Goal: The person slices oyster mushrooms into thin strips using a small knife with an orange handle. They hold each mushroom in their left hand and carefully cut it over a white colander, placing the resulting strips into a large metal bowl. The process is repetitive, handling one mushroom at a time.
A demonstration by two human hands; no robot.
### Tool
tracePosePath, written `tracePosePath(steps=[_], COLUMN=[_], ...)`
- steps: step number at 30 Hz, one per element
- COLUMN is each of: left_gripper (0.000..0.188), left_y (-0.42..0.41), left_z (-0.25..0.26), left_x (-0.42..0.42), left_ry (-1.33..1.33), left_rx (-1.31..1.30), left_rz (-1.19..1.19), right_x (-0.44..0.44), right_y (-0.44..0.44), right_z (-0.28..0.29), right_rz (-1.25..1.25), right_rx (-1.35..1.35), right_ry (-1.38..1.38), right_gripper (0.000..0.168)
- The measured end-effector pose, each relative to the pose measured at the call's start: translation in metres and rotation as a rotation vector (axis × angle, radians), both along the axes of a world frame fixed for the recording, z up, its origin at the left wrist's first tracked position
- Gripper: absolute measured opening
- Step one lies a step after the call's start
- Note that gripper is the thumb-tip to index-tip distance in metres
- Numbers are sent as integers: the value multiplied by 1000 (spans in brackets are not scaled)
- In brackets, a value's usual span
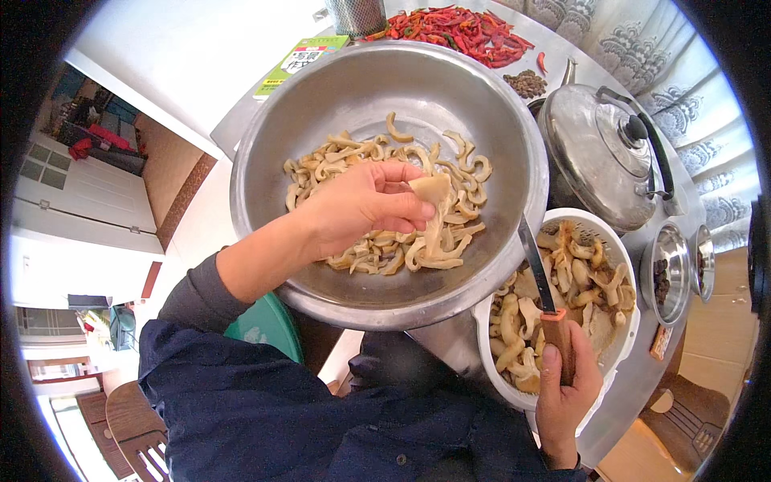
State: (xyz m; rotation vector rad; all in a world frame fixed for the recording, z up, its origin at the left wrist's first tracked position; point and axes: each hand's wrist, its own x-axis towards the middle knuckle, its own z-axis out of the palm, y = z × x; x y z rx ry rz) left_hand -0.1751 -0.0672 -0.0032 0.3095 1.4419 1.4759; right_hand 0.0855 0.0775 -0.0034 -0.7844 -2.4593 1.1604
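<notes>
My left hand (373, 208) is over a large stainless steel basin (373, 78), pinching a pale piece of mushroom (435, 199) between thumb and fingers. Beneath it, many curved mushroom strips (385, 250) lie spread on the basin's bottom. To the right, my right hand (569, 385) grips the wooden handle of a knife (538, 271), its blade pointing up and away from me beside the basin's rim. Under the knife stands a white plastic colander (626, 337) holding larger whole or torn mushrooms (512, 337). My left fingers partly hide the held piece.
A metal kettle (596, 156) with a black handle stands right of the basin. Red chili peppers (452, 36), a small brown heap of spice (526, 83) and a green booklet (301, 63) lie behind. Small steel bowls (667, 274) are at far right; a green plastic tub (268, 328) sits below left.
</notes>
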Motion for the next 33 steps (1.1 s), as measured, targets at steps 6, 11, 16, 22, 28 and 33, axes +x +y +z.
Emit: tracePosePath(steps=[6, 11, 16, 22, 28, 33], left_gripper=[25, 21, 20, 17, 20, 23], left_y=[-3, -2, -3, -8, -21, -37], left_z=[3, 3, 0, -1, 3, -3], left_x=[14, 29, 37, 47, 71, 78], left_ry=[211, 227, 237, 538, 592, 695], left_rx=[45, 160, 172, 134, -7, -51], left_rz=[9, 72, 122, 128, 234, 375], right_x=[-6, -20, -24, -28, -22, -26], right_y=[-6, -14, -17, -18, -24, -27], right_z=[-1, 4, 4, 3, 2, 1], right_rz=[29, 94, 145, 185, 229, 315], right_rx=[-6, 49, 90, 119, 58, 48], right_ry=[67, 130, 118, 94, 48, 59], right_gripper=[31, 31, 31, 30, 30, 30])
